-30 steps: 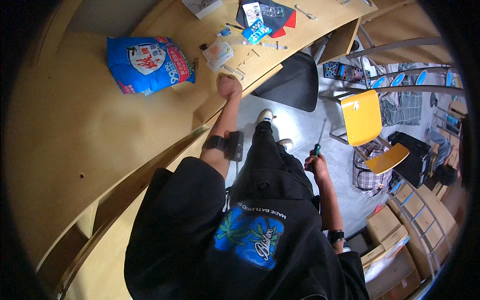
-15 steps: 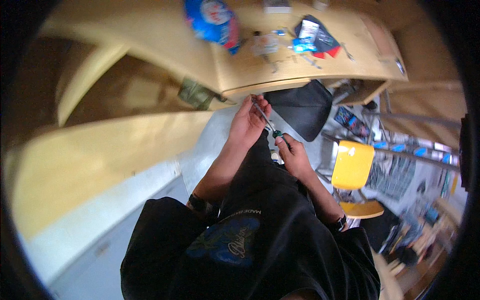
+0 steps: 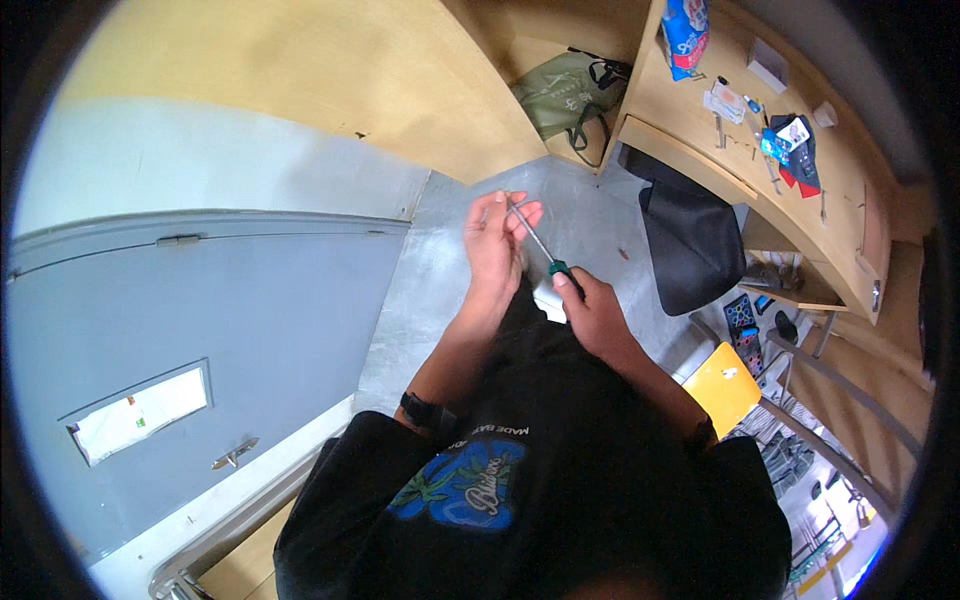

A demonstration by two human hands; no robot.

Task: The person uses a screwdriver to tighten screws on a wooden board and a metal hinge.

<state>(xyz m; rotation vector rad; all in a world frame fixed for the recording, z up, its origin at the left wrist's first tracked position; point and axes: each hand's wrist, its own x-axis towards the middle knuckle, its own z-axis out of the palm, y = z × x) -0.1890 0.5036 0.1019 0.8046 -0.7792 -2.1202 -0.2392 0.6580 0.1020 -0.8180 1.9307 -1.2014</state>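
Note:
A screwdriver (image 3: 538, 240) with a thin metal shaft and a dark green and black handle slants across the middle of the view. Its handle sits in my right hand (image 3: 598, 315), the thumb lying along it. My left hand (image 3: 490, 245), palm turned up, has its thumb and fingers closed about the tip end of the shaft. Whether a small part is also pinched at that tip, I cannot make out. Both hands are in front of my body, above the grey floor (image 3: 590, 215).
A grey door (image 3: 280, 300) with a handle fills the left, below a pale wooden panel (image 3: 300, 90). The wooden desk (image 3: 740, 165) at upper right carries a blue bag (image 3: 685, 40) and small hardware. Beside it stand a black chair (image 3: 690, 250) and a yellow chair (image 3: 722, 390). A green bag (image 3: 570, 95) lies in a cabinet.
My view has swung left, so the desk and chairs moved toward the right and the grey door came into sight. Both hands keep the same hold on the screwdriver.

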